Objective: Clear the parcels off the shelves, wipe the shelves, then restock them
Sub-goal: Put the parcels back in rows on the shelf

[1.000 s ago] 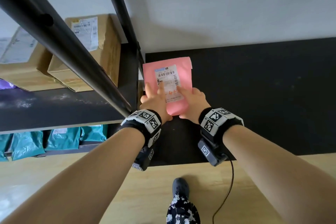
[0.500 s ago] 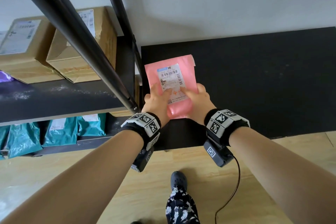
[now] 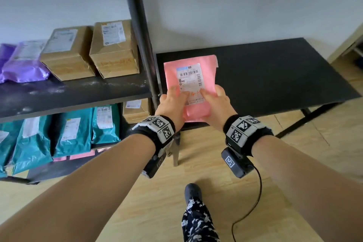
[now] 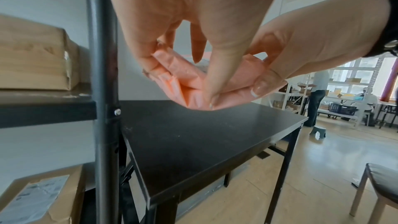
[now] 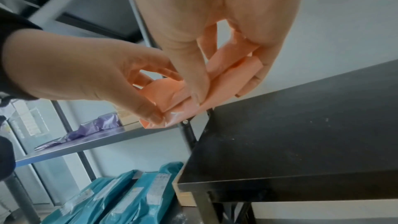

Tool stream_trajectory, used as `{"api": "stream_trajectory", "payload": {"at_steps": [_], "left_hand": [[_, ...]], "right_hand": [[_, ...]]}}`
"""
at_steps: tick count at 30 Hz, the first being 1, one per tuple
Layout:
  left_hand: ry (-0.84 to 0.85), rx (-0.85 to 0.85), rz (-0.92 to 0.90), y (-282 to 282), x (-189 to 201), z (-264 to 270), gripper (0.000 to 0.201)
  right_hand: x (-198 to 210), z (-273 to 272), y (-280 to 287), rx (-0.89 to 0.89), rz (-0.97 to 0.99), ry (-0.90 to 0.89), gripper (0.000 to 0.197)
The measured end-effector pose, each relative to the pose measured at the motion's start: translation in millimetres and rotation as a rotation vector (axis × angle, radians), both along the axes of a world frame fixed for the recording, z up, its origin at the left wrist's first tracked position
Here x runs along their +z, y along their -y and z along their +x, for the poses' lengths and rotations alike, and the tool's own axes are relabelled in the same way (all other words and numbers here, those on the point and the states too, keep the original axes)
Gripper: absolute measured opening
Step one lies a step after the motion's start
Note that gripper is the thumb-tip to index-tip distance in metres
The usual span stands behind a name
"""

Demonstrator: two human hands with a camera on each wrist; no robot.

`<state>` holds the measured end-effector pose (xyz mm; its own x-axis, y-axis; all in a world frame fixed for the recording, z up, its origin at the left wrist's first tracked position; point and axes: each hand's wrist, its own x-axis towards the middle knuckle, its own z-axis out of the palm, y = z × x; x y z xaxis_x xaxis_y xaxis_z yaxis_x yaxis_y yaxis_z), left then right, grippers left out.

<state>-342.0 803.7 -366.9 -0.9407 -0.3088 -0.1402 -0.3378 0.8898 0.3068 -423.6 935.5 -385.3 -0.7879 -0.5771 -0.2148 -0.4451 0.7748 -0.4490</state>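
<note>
A pink parcel [image 3: 190,72] with a white barcode label hangs a little above the left end of the black table [image 3: 275,76]. My left hand [image 3: 172,102] and right hand [image 3: 216,102] pinch its near end, thumbs on top. In the left wrist view my left hand [image 4: 181,86] holds the crumpled pink parcel [image 4: 193,94] clear of the table [image 4: 204,142]. The right wrist view shows my right hand [image 5: 224,91] pinching the same parcel [image 5: 172,96]. The dusty black shelf [image 3: 68,96] stands to the left, beyond the upright post [image 3: 143,45].
Two cardboard boxes [image 3: 114,49] and purple bags [image 3: 23,65] lie on the shelf. Teal bags [image 3: 74,133] and another box [image 3: 135,110] fill the shelf below. A chair [image 4: 383,185] stands near the table. People [image 4: 318,94] are far off by other racks.
Both hands keep hold of the pink parcel, which has come slightly toward the table's near edge. My view has pulled back and now shows more of the shelves.
</note>
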Motion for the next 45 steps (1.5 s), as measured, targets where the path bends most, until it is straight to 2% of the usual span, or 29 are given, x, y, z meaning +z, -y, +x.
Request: {"api": "stream_trajectory", "payload": {"at_steps": [2, 7, 14, 20, 23, 24, 27, 34, 38, 41, 45], "left_hand": [[-0.036, -0.009, 0.038, -2.4, 13.3, 25.3, 0.059], [-0.155, -0.002, 0.001, 0.3, 51.3, 92.6, 0.057], [-0.323, 0.073, -0.049, 34.7, 116.2, 175.8, 0.061], [-0.439, 0.194, -0.170, 85.2, 168.3, 234.0, 0.058], [-0.495, 0.256, -0.252, 119.6, 190.4, 261.6, 0.064], [-0.511, 0.281, -0.261, 131.7, 197.6, 270.0, 0.066], [-0.545, 0.356, -0.285, 167.8, 218.8, 291.8, 0.065], [-0.549, 0.484, -0.384, 274.6, 258.5, 313.2, 0.066], [-0.527, 0.544, -0.393, 346.2, 286.9, 308.8, 0.066], [-0.506, 0.555, -0.409, 401.8, 310.8, 295.6, 0.069], [-0.418, 0.541, -0.431, 465.6, 336.5, 276.7, 0.081]], "right_hand": [[13.8, 29.8, -4.7, -0.009, -0.071, -0.032, 0.082], [57.9, 98.8, -2.1, 0.003, -0.237, -0.119, 0.079], [123.8, 169.1, 39.0, 0.100, -0.368, -0.241, 0.073], [172.8, 214.2, 105.3, 0.245, -0.463, -0.367, 0.070], [195.8, 229.2, 146.6, 0.266, -0.635, -0.240, 0.062], [203.3, 234.3, 162.2, 0.286, -0.654, -0.246, 0.062], [222.3, 248.9, 208.6, 0.365, -0.607, -0.328, 0.069], [269.8, 266.0, 326.8, 0.508, -0.590, -0.397, 0.074], [303.1, 255.8, 394.6, 0.563, -0.536, -0.440, 0.067], [329.3, 241.5, 447.2, 0.592, -0.494, -0.400, 0.067], [357.7, 219.9, 520.9, 0.656, -0.431, -0.335, 0.054]]}}
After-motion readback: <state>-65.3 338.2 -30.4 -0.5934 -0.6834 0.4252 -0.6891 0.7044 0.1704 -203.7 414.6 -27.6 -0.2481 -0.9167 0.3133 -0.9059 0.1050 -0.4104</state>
